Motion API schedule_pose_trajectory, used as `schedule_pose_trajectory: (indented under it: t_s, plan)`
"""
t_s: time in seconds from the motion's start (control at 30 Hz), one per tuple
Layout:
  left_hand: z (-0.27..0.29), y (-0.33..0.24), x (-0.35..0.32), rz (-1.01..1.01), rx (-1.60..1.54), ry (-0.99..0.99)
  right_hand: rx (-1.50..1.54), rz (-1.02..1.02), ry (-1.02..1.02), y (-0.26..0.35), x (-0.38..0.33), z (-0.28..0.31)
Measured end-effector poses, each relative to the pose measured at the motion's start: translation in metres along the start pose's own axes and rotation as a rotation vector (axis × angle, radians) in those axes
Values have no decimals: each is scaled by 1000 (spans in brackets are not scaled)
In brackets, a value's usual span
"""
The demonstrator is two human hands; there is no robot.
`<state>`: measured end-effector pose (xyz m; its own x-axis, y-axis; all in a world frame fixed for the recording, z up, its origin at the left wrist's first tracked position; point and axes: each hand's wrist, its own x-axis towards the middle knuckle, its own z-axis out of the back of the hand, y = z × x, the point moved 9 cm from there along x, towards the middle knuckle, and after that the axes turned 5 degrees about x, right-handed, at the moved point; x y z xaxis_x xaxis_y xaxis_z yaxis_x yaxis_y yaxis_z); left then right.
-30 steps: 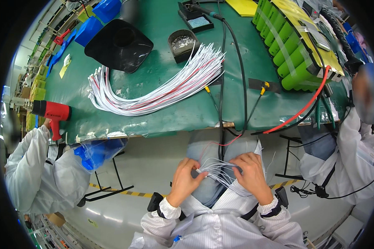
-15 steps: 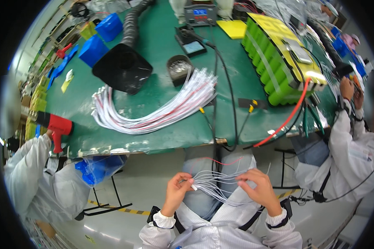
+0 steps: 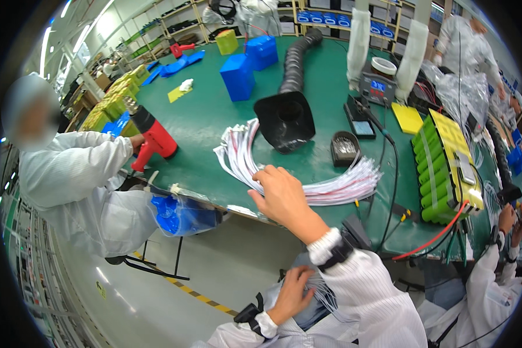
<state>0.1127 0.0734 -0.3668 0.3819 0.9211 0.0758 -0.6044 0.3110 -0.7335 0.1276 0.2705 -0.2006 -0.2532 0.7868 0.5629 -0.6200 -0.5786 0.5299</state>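
Note:
My right hand (image 3: 284,200) is stretched over the table's near edge, fingers apart and holding nothing. It hovers at the large curved bundle of white and red wires (image 3: 339,190), covering part of it; I cannot tell whether it touches. Down at my lap, my left hand (image 3: 292,294) is closed around one end of a smaller bunch of thin white wires (image 3: 326,294). My right sleeve hides part of that bunch.
A black fume hood (image 3: 285,122) stands behind the wire bundle. Right of it are a solder tin (image 3: 345,149), a soldering station (image 3: 378,88) and a green battery pack (image 3: 438,168). At left, a co-worker holds a red heat gun (image 3: 156,142).
My right hand has left the small wire bunch and reached up and forward to the large bundle. My left hand stays low with the small bunch. The view has swung left.

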Motion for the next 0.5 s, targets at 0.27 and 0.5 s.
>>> schedule_pose_trajectory:
  t_s: [0.27, 0.5]
  plan:
    - [25, 16, -41, 63, -155, -81, -99, -264, 3, -53, 41, -69]
    - [51, 40, -42, 110, -239, -173, 530, -443, -129, -55, 58, -29]
